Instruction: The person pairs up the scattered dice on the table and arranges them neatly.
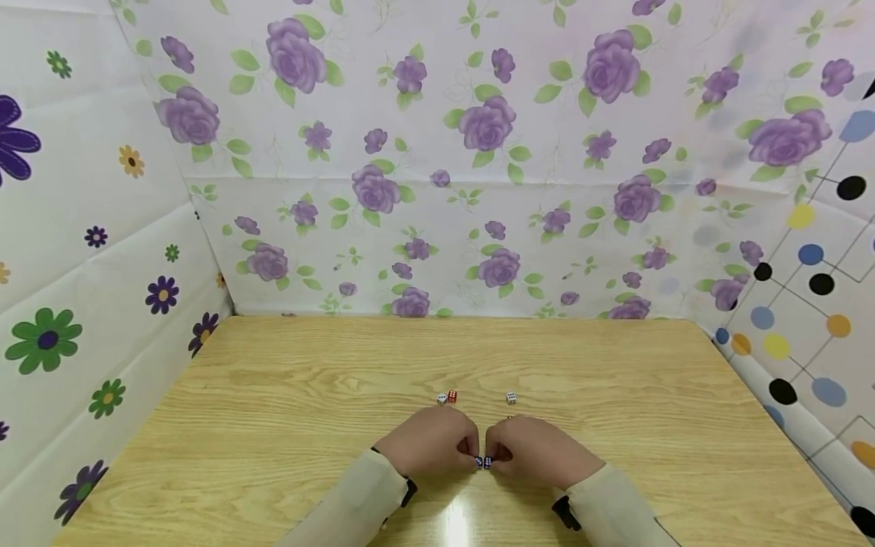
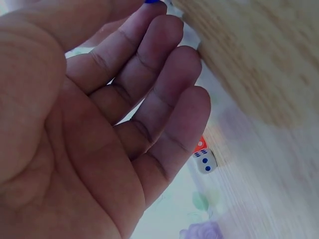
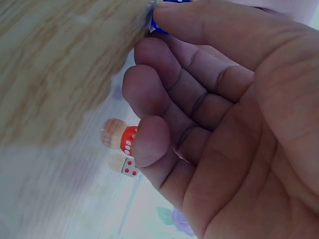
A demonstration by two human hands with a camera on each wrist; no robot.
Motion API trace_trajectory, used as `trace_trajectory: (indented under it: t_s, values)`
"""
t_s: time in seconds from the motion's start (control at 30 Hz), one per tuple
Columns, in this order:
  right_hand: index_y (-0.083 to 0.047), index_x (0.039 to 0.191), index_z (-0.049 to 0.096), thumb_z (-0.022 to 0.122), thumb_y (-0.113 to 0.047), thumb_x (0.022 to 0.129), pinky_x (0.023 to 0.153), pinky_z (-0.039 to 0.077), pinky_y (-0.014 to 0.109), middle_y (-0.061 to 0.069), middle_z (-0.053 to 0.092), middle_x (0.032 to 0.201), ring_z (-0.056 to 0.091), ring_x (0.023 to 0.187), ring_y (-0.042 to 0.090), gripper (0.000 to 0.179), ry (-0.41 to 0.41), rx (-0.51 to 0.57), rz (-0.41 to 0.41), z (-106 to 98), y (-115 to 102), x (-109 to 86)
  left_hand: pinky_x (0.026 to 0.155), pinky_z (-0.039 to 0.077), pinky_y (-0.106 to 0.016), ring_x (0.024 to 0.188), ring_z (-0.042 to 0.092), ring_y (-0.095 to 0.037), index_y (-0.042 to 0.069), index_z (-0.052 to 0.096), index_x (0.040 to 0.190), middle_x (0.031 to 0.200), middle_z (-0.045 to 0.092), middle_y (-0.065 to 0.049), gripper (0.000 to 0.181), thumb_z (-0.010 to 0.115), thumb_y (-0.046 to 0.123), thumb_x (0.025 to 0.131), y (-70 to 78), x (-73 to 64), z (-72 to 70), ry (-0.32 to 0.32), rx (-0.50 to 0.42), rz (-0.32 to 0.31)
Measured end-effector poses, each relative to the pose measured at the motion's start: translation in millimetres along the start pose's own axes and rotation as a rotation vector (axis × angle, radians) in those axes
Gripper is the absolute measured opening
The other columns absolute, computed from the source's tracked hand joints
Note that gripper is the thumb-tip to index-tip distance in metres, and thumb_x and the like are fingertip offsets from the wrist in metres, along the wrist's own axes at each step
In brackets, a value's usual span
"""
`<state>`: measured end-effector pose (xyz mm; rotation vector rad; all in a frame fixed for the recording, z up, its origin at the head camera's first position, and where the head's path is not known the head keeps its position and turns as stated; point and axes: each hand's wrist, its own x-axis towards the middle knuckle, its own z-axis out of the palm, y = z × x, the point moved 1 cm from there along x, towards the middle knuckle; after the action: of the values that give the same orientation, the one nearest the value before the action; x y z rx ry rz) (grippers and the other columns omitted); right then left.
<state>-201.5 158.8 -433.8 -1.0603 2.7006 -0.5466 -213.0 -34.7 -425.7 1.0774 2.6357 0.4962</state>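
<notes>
Near the front middle of the table, my left hand (image 1: 437,441) pinches a blue die (image 1: 478,461) between thumb and index finger. My right hand (image 1: 536,448) pinches a second blue die (image 1: 488,462) just to its right, the two dice side by side at the table. Only a sliver of blue shows at the top of the left wrist view. In the right wrist view the blue die (image 3: 160,22) sits under my thumb tip. The other fingers of both hands are loosely bent.
Beyond my left hand, a white die (image 1: 442,398) stands beside a red die (image 1: 453,396). A white die (image 1: 511,397) lies beyond my right hand, with another red die (image 3: 128,141) partly hidden by its fingers. Flowered cloth (image 1: 437,182) hangs behind the wooden table (image 1: 307,380).
</notes>
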Motion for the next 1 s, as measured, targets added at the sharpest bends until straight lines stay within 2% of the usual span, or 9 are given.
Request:
trace_trajectory:
  t_s: [0.23, 0.73, 1.0]
  values:
    - [-0.021, 0.082, 0.072, 0.082, -0.017, 0.090, 0.061, 0.045, 0.021, -0.020, 0.055, 0.072, 0.046, 0.063, -0.002, 0.013, 0.004, 0.013, 0.002, -0.7, 0.0, -2.0, 0.067, 0.049, -0.017, 0.068, 0.057, 0.004, 0.026, 0.074, 0.081, 0.075, 0.062, 0.022, 0.011, 0.081, 0.023, 0.090, -1.5, -0.1, 2.0, 0.000, -0.023, -0.009]
    - [-0.023, 0.077, 0.066, 0.080, -0.016, 0.091, 0.062, 0.042, 0.021, -0.019, 0.051, 0.069, 0.042, 0.062, -0.001, 0.020, 0.007, -0.024, -0.019, 0.5, -1.7, -0.4, 0.068, 0.048, -0.016, 0.069, 0.055, 0.005, 0.024, 0.077, 0.082, 0.076, 0.063, 0.021, 0.009, 0.081, 0.022, 0.091, 1.7, 2.3, 2.7, 0.010, 0.046, 0.012]
    - [-0.020, 0.072, 0.060, 0.079, -0.014, 0.092, 0.058, 0.036, 0.021, -0.016, 0.045, 0.065, 0.037, 0.061, 0.000, 0.028, 0.030, -0.045, -0.032, 0.8, -2.0, 0.0, 0.067, 0.048, -0.017, 0.069, 0.054, 0.004, 0.025, 0.076, 0.082, 0.077, 0.064, 0.020, 0.010, 0.080, 0.022, 0.091, 2.7, 2.4, 4.1, 0.023, 0.064, 0.006]
